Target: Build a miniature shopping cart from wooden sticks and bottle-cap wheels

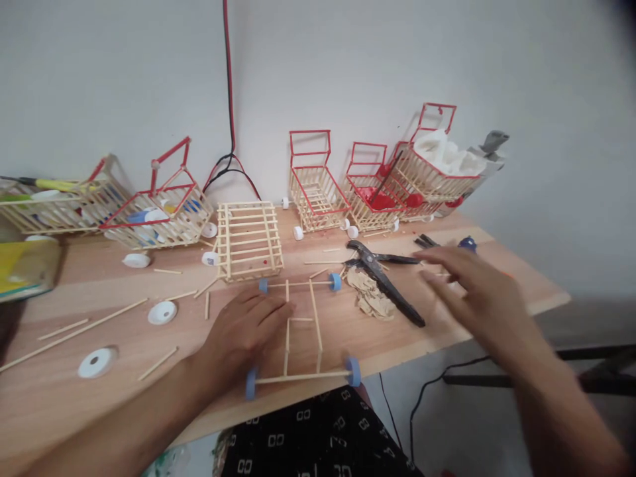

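Note:
My left hand [251, 324] is on the tabletop with its fingers bent together. Its fingertips grip the left rail of a wheeled stick frame [318, 338]. This frame is made of thin pale sticks, with a blue bottle-cap wheel at each end of its two axles. Over the right part of the table, my right hand [477, 298] is held up, slightly blurred, thumb and fingers apart, with nothing seen in it. Black pliers [380, 275] lie between the two hands, jaws toward the wall, on a crumpled beige piece [365, 295].
A stick basket body [250, 242] lies behind the frame. Along the wall stand several red-trimmed miniature carts [318, 192]. Loose sticks [89, 331] and white caps [97, 362] lie at left. A blue item [467, 245] sits beyond my right hand. The table's edge [546, 301] runs along the right.

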A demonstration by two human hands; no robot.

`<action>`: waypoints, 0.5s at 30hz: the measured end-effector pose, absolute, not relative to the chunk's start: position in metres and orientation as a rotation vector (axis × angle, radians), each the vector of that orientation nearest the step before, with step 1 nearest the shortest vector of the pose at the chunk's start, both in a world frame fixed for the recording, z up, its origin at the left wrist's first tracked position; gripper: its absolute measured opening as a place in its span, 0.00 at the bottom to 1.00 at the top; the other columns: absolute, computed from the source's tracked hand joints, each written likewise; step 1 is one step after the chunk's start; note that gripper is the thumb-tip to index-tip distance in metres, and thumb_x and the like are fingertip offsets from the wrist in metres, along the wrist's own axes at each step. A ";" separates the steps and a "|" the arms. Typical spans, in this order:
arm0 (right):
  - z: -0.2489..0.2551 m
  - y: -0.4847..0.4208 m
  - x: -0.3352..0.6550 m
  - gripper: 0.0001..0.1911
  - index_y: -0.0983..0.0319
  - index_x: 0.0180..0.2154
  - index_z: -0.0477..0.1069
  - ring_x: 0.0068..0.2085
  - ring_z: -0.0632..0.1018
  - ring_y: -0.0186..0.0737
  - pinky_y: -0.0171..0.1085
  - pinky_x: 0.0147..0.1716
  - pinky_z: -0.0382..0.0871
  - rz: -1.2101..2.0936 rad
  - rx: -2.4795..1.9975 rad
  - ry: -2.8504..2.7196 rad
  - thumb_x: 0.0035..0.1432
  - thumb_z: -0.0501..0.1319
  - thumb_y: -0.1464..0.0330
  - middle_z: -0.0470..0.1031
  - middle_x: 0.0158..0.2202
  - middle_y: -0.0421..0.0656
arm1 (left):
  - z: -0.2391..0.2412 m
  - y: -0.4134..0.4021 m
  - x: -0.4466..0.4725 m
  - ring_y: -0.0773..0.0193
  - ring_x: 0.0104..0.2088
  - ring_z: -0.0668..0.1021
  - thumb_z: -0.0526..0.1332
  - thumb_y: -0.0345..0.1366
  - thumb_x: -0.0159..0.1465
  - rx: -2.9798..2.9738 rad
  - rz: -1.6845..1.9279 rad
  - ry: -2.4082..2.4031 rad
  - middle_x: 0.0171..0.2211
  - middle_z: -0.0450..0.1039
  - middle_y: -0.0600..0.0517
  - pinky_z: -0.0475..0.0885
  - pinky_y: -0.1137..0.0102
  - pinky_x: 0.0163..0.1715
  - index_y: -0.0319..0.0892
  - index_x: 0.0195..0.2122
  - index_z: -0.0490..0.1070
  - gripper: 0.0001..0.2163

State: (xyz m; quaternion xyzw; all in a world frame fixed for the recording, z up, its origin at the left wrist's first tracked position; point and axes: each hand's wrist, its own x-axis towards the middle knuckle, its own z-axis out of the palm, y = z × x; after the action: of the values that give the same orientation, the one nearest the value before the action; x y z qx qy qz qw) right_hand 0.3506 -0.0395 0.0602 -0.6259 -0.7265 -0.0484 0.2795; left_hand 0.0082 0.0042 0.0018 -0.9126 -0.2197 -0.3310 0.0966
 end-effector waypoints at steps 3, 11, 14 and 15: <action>0.043 -0.022 0.294 0.14 0.58 0.49 0.71 0.51 0.74 0.48 0.50 0.50 0.69 0.093 -1.465 -2.125 0.62 0.59 0.64 0.74 0.49 0.49 | 0.003 0.005 0.008 0.60 0.36 0.78 0.51 0.25 0.67 -2.711 -0.995 -0.678 0.37 0.79 0.46 0.75 0.62 0.38 0.37 0.43 0.73 0.11; 0.010 0.004 0.269 0.15 0.61 0.50 0.69 0.50 0.73 0.48 0.49 0.51 0.69 0.225 -1.411 -2.279 0.61 0.60 0.68 0.74 0.48 0.49 | 0.000 0.007 0.007 0.60 0.36 0.79 0.54 0.25 0.66 -2.731 -1.022 -0.733 0.37 0.79 0.47 0.75 0.63 0.38 0.37 0.42 0.74 0.10; 0.009 0.004 0.268 0.14 0.58 0.50 0.70 0.50 0.74 0.46 0.49 0.50 0.70 0.272 -1.380 -2.234 0.62 0.59 0.70 0.74 0.48 0.47 | -0.001 0.007 0.008 0.61 0.36 0.79 0.54 0.24 0.65 -2.732 -1.020 -0.757 0.37 0.79 0.47 0.75 0.64 0.38 0.38 0.41 0.74 0.10; 0.008 0.003 0.268 0.15 0.58 0.50 0.69 0.50 0.74 0.46 0.49 0.50 0.70 0.283 -1.373 -2.218 0.62 0.59 0.70 0.74 0.48 0.47 | -0.001 0.007 0.008 0.61 0.37 0.79 0.54 0.24 0.65 -2.736 -1.011 -0.770 0.37 0.79 0.47 0.75 0.65 0.38 0.38 0.41 0.74 0.10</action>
State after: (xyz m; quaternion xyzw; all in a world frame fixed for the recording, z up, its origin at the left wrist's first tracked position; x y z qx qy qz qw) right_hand 0.2681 0.0034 0.0083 -0.5059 -0.8171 0.1041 0.2561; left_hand 0.0084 0.0070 -0.0009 -0.9052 -0.2547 -0.3344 0.0623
